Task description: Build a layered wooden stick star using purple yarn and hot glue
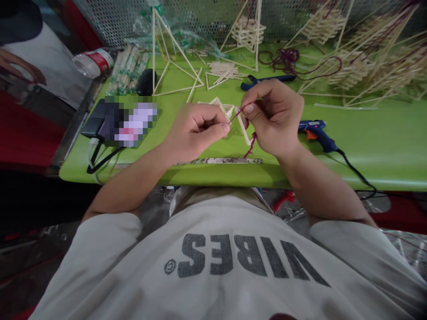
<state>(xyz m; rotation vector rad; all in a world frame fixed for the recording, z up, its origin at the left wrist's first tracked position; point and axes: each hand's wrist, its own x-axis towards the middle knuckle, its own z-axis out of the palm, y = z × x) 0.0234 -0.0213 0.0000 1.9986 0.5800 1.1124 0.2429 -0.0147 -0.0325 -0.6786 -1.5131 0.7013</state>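
Observation:
Between my two hands a short length of purple string (237, 113) is stretched. My left hand (202, 129) pinches its lower end, thumb against fingers. The other end is pinched by my right hand (273, 113), and a loose purple tail hangs below that hand. Just behind the fingers is a small frame of pale wooden sticks (244, 126), partly hidden by both hands; I cannot tell whether the string is tied to it. A blue glue gun (316, 133) lies right of my right hand, and blue-handled pliers (248, 83) lie beyond it.
A stick pyramid (178, 91) stands at the back left, near loose sticks (223, 71) and a bottle (93, 62). Purple yarn (287, 58) and several stick structures (353, 66) fill the back right. A black cord (356, 171) trails off the table's front edge. A person's hand (20, 66) shows far left.

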